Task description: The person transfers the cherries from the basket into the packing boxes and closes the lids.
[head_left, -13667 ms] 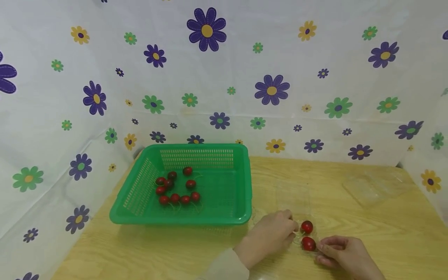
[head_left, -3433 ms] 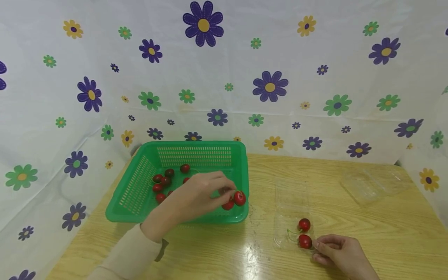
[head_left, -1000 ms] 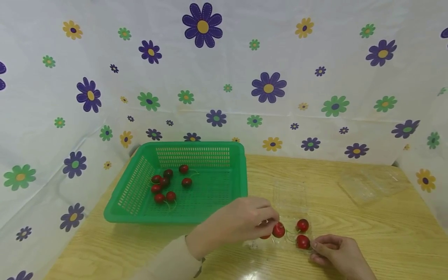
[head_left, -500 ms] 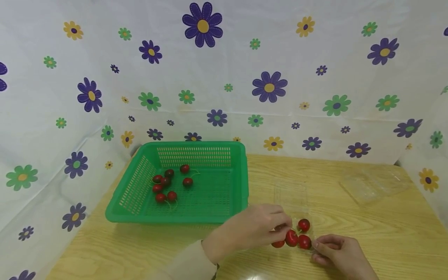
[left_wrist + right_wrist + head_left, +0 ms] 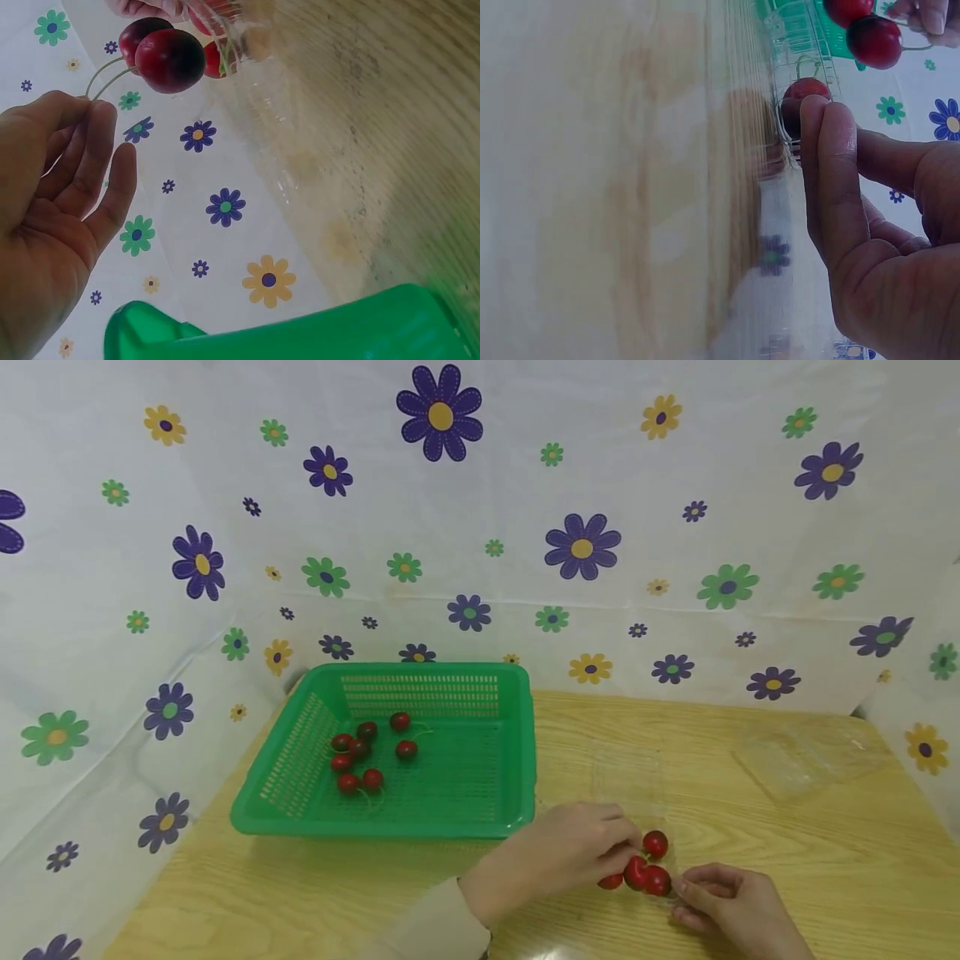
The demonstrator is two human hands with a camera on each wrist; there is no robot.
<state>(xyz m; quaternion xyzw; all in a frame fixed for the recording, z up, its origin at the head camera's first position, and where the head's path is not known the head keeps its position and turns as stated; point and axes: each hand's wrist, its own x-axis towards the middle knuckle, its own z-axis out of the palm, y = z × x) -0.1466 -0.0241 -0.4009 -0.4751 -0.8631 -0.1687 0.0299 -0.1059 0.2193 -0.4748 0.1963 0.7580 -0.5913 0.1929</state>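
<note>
My left hand pinches the thin green stems of a pair of dark red cherries. In the left wrist view the cherries hang from thumb and fingertips, beside the clear plastic container. That container lies with its lid folded back on the table, and two more cherries sit at its right side. My right hand pinches the container's right edge between thumb and fingers. The right wrist view shows a cherry behind the clear wall, just past the fingertips.
A green basket with slotted walls stands on the left, several cherries in its left half. At the back right of the wooden table lies another clear plastic container. A flowered cloth hangs behind and at the sides.
My left hand has carried the cherry pair out of the basket, rightward to the container, right up against the two cherries there. My right hand has stayed at the container's edge.
</note>
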